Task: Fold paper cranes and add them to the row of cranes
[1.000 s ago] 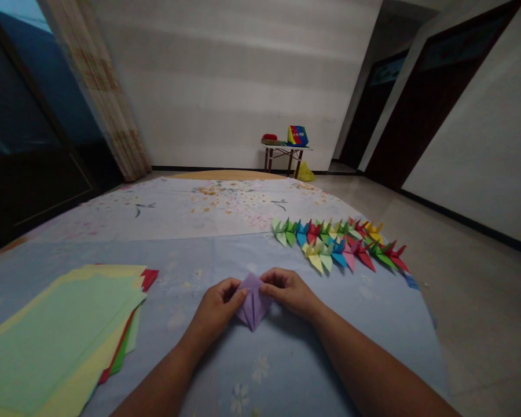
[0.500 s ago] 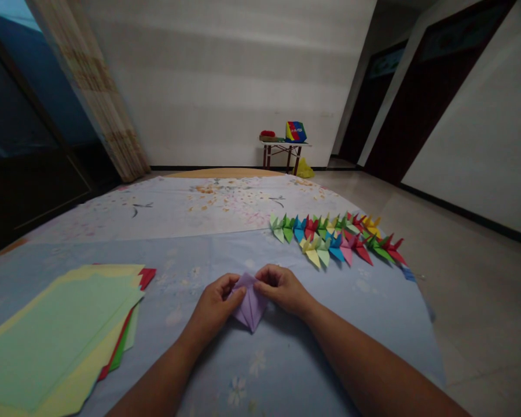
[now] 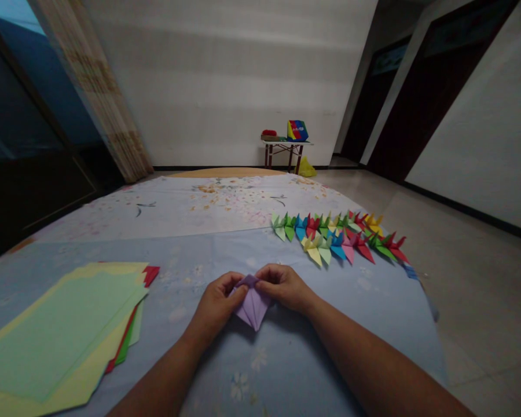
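A folded piece of purple origami paper (image 3: pixel 253 310) is held between my two hands, just above the blue flowered tablecloth (image 3: pixel 330 347). It is diamond-shaped, with a crease down its middle and one point towards me. My left hand (image 3: pixel 223 295) pinches its upper left edge between thumb and fingers. At the upper right edge, my right hand (image 3: pixel 284 286) pinches it the same way, the thumb lying on the near face. The fingertips behind the paper are hidden.
Several folded paper cranes (image 3: pixel 347 240) in many colours stand in rows at the right. A stack of coloured paper sheets (image 3: pixel 65 330) lies at the left. Beyond the table, a small side table (image 3: pixel 286 143) bearing a colourful box (image 3: pixel 297 131) stands by the wall.
The top point of the purple paper has tipped down and looks shorter between my thumbs. Both hands keep their pinch. The whole view has shifted slightly.
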### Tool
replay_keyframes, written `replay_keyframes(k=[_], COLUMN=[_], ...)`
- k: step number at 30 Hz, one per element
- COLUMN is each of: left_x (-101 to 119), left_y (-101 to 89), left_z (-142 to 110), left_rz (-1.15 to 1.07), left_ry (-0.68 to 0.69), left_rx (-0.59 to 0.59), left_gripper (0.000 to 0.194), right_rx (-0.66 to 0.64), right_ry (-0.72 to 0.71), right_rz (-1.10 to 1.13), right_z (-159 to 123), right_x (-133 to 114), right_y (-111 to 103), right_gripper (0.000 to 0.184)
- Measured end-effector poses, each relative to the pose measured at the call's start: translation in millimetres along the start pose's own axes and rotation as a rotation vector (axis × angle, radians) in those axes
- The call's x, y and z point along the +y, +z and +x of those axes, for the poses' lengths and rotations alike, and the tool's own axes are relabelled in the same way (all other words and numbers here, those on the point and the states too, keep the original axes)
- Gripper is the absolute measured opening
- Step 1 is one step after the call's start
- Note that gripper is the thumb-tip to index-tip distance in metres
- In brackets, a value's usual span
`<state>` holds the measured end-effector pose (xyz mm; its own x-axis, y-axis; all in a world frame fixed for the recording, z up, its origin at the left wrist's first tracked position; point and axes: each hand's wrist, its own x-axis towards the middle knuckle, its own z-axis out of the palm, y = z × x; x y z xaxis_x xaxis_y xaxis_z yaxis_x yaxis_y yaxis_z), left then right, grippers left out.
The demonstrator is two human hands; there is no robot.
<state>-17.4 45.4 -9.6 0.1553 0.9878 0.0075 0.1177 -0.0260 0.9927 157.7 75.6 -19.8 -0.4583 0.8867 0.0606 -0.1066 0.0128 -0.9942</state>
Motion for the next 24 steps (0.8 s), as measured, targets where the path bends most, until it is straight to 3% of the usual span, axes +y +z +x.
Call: replay_keyframes(k=[10,18,24], left_x=[10.7,8.9,7.5], left_y=[9.1,9.7,6.9], left_z=[-4.8,-5.4,-3.4], left_rz=[-0.03,-0.023,-0.247], left_ry=[-0.031,-0.022,-0.115], left_rx=[0.031,0.077,-0.005], left_gripper=[0.023,0.016,0.029], right_rx=[0.017,0.022,0.028], right_ry=[0.019,0.023,0.017], right_rz=[-0.03,-0.024,0.098], right_z=[-2.8,-3.3,-0.3], right_x=[-4.2,-7.5,-2.4], right_y=[5.8,8.3,3.3], right_gripper=[0.027,0.032,0.033])
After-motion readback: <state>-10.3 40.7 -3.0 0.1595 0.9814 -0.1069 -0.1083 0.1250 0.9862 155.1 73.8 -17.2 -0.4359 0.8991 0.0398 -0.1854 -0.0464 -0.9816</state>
